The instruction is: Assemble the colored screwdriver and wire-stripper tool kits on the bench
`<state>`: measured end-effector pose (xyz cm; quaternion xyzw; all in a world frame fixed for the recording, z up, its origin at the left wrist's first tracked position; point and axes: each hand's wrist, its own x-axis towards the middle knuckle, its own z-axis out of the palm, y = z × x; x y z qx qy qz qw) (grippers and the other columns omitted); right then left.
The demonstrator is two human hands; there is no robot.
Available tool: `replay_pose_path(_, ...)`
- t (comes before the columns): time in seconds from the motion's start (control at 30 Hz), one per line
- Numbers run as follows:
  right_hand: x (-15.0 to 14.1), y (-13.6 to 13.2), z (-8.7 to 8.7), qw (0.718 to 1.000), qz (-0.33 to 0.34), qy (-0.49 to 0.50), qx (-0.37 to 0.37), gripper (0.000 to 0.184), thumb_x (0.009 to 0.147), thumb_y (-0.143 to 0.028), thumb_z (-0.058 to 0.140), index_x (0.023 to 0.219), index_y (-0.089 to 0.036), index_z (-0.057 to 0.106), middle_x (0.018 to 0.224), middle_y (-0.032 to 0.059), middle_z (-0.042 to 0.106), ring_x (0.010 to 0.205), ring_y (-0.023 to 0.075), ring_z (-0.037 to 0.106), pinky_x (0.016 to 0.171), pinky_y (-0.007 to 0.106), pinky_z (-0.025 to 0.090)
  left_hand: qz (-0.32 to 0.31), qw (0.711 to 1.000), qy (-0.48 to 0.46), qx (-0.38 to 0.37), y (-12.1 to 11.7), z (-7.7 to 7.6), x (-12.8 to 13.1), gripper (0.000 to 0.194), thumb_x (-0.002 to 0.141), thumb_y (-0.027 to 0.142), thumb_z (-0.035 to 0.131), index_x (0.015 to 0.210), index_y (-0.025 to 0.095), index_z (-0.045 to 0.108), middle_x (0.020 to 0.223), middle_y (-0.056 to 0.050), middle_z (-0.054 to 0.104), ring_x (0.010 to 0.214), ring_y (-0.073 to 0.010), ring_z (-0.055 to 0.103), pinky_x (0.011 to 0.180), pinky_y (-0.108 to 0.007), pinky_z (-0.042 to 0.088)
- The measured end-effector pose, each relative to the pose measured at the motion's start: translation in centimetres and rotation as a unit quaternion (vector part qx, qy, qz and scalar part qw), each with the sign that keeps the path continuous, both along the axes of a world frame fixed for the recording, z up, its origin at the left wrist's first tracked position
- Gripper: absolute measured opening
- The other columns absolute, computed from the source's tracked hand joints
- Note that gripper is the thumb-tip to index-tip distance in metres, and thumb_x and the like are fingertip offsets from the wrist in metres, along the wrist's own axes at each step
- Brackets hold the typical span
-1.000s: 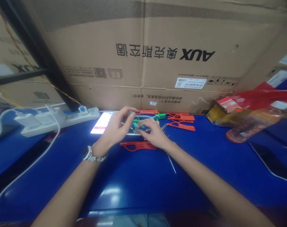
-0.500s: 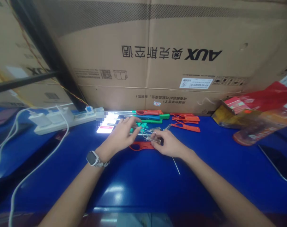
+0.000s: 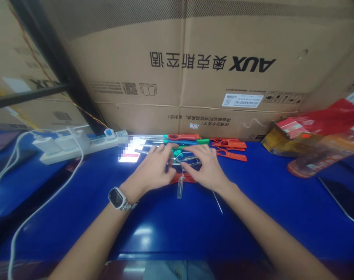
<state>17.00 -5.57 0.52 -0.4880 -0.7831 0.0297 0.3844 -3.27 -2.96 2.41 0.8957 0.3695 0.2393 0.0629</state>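
My left hand (image 3: 153,168), with a watch at the wrist, has curled fingers and the thumb close together over the small parts; whatever is between them is hidden. Facing it, my right hand (image 3: 207,166) holds its thumb and forefinger apart around thin wires and a second clear piece (image 3: 189,158). Between the hands a clear plastic piece with a thin wire (image 3: 180,187) points toward me, overlapping an orange lighter shell (image 3: 191,177). Small green plastic parts (image 3: 177,153) lie just beyond. A thin metal rod (image 3: 218,202) sticks out below my right wrist.
Long-nosed lighters (image 3: 184,137) and orange shells (image 3: 231,155) lie along the carton (image 3: 121,46) at the back. A lit phone screen (image 3: 130,157) and power strip (image 3: 55,155) are left. A bottle (image 3: 319,157) and a dark phone (image 3: 344,200) are right.
The clear piece has left my right fingers and now points toward me between the hands. My right thumb and forefinger have spread apart. My left hand has shifted slightly right.
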Motion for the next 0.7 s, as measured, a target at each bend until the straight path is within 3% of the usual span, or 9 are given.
replay_pose_path(0.1,0.1,-0.1,0.3,0.998,-0.016,-0.035,0.04,0.038,0.086,-0.035,0.068,0.124,-0.029,0.062,0.128,0.0057,0.064,0.121,0.0295,0.05,0.099,0.047,0.032,0.004,1.0,0.011,0.012,0.1,-0.2,0.1,0.063,0.075,0.014,0.049,0.137,0.016,0.04,0.087,-0.004,0.064,0.092,-0.0281,0.058,0.088,-0.044,0.04)
replay_pose_path(0.23,-0.3,0.0,-0.1,0.997,0.048,-0.067,0.001,0.018,0.091,-0.033,0.064,0.107,-0.027,0.069,0.113,0.0047,0.072,0.112,0.027,0.056,0.098,0.047,0.029,-0.01,1.0,0.006,-0.005,0.0,-0.5,0.3,0.066,0.075,0.014,0.05,0.14,0.016,0.039,0.093,-0.006,0.063,0.098,-0.029,0.057,0.09,-0.045,0.043)
replay_pose_path(0.4,-0.9,0.4,-0.9,0.997,0.065,0.004,-0.046,0.009,0.092,-0.032,0.066,0.092,-0.027,0.073,0.092,0.0002,0.075,0.091,0.0195,0.063,0.092,0.041,0.031,-0.017,0.998,-0.007,-0.053,-0.4,-0.8,0.6,0.064,0.072,0.013,0.051,0.136,0.018,0.043,0.098,-0.009,0.062,0.097,-0.0293,0.058,0.082,-0.044,0.049)
replay_pose_path(0.7,-1.0,0.2,-0.9,0.996,0.074,0.047,-0.027,0.004,0.088,-0.028,0.071,0.086,-0.026,0.074,0.085,-0.0006,0.075,0.085,0.019,0.065,0.09,0.041,0.033,-0.042,0.996,-0.025,-0.076,-0.3,-0.7,0.4,0.057,0.083,0.02,0.042,0.14,0.018,0.04,0.114,-0.014,0.062,0.105,-0.0317,0.058,0.09,-0.05,0.048)
